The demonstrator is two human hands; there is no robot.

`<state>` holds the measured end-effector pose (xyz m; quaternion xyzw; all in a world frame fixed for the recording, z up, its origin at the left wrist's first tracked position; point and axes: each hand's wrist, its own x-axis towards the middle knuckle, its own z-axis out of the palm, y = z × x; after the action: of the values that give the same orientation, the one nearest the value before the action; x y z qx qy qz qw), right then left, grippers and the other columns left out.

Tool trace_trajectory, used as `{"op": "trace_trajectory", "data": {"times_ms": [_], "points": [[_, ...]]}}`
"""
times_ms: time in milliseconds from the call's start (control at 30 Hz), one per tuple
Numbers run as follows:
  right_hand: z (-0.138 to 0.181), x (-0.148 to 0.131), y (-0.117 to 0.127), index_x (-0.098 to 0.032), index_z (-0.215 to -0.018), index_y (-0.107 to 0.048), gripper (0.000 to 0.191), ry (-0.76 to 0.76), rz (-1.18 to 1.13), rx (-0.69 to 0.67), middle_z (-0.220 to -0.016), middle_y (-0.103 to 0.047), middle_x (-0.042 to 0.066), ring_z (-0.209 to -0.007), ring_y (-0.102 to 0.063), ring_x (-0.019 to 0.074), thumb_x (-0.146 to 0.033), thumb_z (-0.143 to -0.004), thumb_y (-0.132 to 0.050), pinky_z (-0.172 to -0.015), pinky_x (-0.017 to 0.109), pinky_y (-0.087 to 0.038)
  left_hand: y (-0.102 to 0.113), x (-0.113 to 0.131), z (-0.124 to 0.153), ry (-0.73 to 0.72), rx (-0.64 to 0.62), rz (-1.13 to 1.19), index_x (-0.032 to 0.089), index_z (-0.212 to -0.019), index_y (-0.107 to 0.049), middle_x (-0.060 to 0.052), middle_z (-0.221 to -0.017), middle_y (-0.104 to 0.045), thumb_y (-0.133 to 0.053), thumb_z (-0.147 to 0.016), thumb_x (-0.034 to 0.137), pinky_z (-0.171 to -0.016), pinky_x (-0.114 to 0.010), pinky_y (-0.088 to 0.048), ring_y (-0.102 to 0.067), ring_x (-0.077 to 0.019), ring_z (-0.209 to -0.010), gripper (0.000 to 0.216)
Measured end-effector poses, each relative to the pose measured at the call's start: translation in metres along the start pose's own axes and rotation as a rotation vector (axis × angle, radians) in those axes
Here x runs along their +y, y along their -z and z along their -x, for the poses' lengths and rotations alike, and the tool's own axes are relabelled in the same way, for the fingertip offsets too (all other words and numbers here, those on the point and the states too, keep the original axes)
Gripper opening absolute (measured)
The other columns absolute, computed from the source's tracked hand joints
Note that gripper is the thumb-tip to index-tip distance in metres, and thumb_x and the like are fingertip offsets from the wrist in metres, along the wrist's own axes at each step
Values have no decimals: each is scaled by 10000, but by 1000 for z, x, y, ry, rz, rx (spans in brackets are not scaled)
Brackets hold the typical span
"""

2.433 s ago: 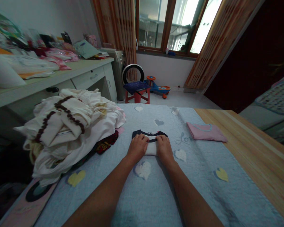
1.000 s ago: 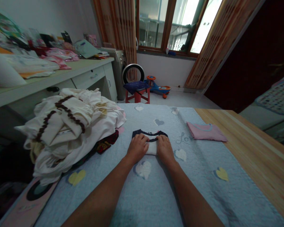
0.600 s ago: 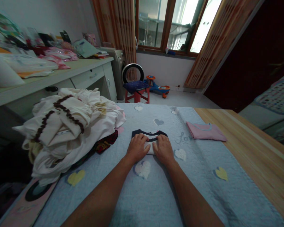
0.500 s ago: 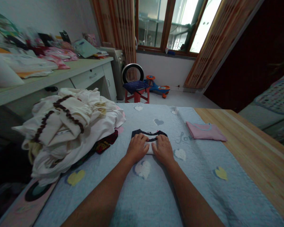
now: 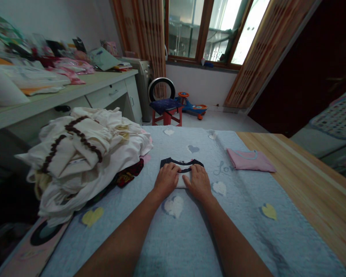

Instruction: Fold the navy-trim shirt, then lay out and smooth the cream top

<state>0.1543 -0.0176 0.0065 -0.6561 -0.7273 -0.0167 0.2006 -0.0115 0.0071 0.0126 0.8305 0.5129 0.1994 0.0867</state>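
Observation:
A small folded white garment with a dark navy collar [image 5: 182, 166] lies on the light blue quilt [image 5: 190, 231] in the middle of the view. My left hand [image 5: 166, 179] rests flat on its left half, fingers stretched out. My right hand [image 5: 199, 181] lies flat on its right half, fingers spread. Both hands press down on the cloth and hide most of it. Neither hand grips anything.
A heap of white clothes with brown trim [image 5: 83, 154] sits left of my hands. A folded pink garment [image 5: 250, 160] lies at the right, by the bare wooden surface [image 5: 314, 192]. A cluttered desk [image 5: 60, 92] stands at the left; a red stool [image 5: 167, 111] beyond.
My hands have slid slightly closer together over the folded garment, smoothing it. The view barely shifts; nothing else has moved.

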Motion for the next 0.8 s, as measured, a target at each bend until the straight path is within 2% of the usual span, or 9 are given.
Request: {"op": "trace_trajectory", "data": {"times_ms": [167, 567, 800], "points": [[-1, 2, -3, -113, -1201, -563, 389, -7, -8, 12, -1237, -563, 152, -1194, -463, 280, -346, -890, -567, -1051, 389, -359, 0, 0, 0, 9, -9, 8, 242, -1055, -610, -38, -1095, -578, -547, -883, 151, -920, -357, -417, -502, -227, -1059, 204], [1, 12, -8, -122, -1207, -548, 378, -10, -34, 96, -1249, -551, 163, -1181, -470, 292, -323, -887, -566, -1035, 426, -389, -4, -2, -2, -9, 33, 4, 238, -1036, -630, -41, -1069, -595, -516, -878, 115, -873, -355, -427, -510, -229, -1013, 230], [-1, 18, -11, -116, -1208, -537, 361, -15, -54, 122, -1227, -551, 176, -1176, -459, 297, -278, -886, -524, -1012, 441, -410, 1, -2, 1, 47, 127, -19, 239, -1055, -620, -51, -1100, -602, -537, -853, 116, -903, -381, -414, -507, -241, -1064, 250]]}}
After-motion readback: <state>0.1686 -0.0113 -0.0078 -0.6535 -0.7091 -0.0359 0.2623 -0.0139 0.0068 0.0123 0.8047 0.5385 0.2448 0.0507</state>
